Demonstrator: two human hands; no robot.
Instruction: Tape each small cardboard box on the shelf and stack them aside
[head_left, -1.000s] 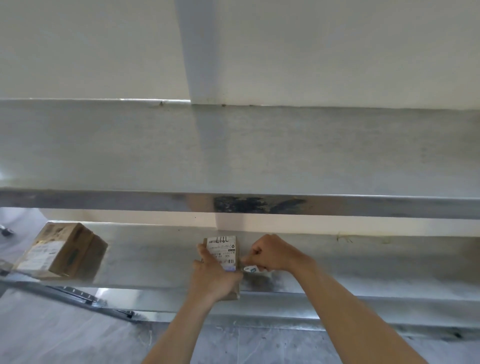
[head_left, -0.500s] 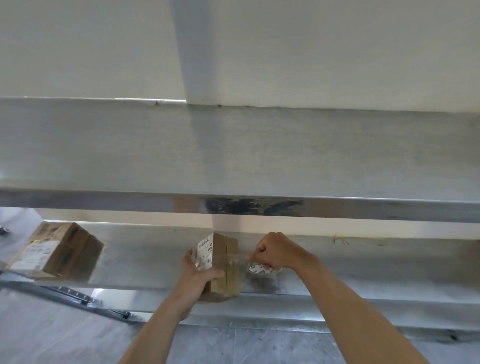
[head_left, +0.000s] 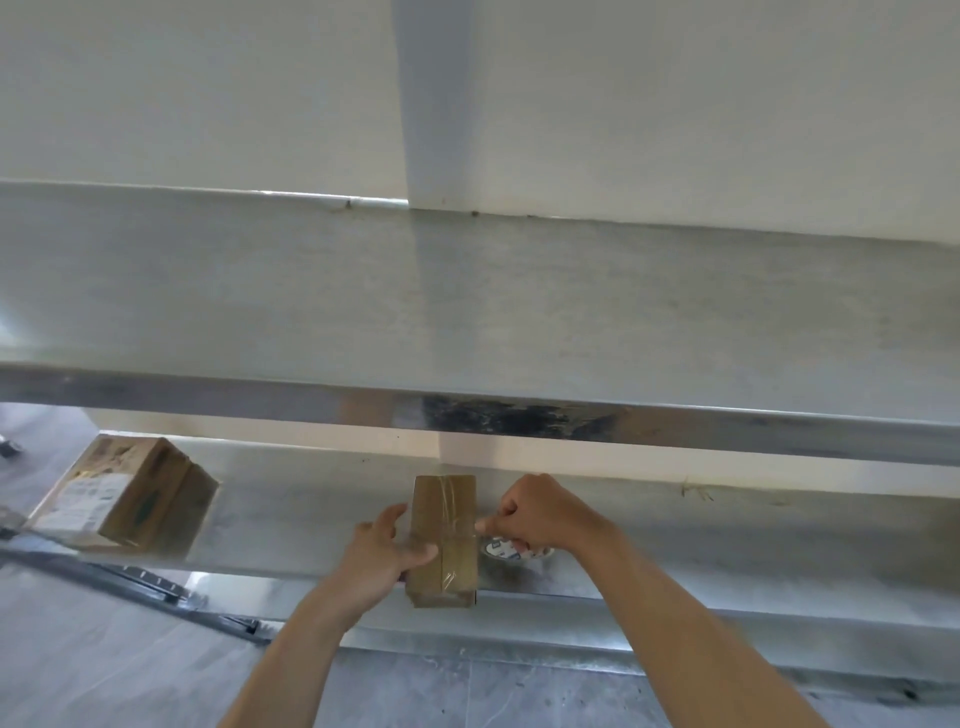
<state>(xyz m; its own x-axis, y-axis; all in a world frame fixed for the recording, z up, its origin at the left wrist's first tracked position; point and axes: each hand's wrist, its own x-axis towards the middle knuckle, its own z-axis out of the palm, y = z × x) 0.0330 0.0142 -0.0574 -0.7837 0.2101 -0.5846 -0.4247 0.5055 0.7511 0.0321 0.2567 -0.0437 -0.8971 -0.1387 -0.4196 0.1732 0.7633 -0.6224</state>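
A small brown cardboard box (head_left: 445, 519) stands on the lower steel shelf (head_left: 727, 551), with clear tape running along its top face. My left hand (head_left: 383, 556) grips its left side, thumb laid across the top. My right hand (head_left: 540, 514) is closed around a clear tape roll (head_left: 511, 551) that rests on the shelf just right of the box; the tape stretches from the roll onto the box. A second, larger cardboard box (head_left: 124, 493) with a white label sits at the shelf's far left.
An upper steel shelf (head_left: 467, 322) juts out above the hands and hides the back of the lower shelf. A white wall rises behind it. Grey floor (head_left: 104, 665) lies below, with a dark rail (head_left: 156, 587) at lower left.
My left hand has turned the small box so its labelled face is out of sight and a plain taped face is up. My right hand stayed at the tape roll beside it.
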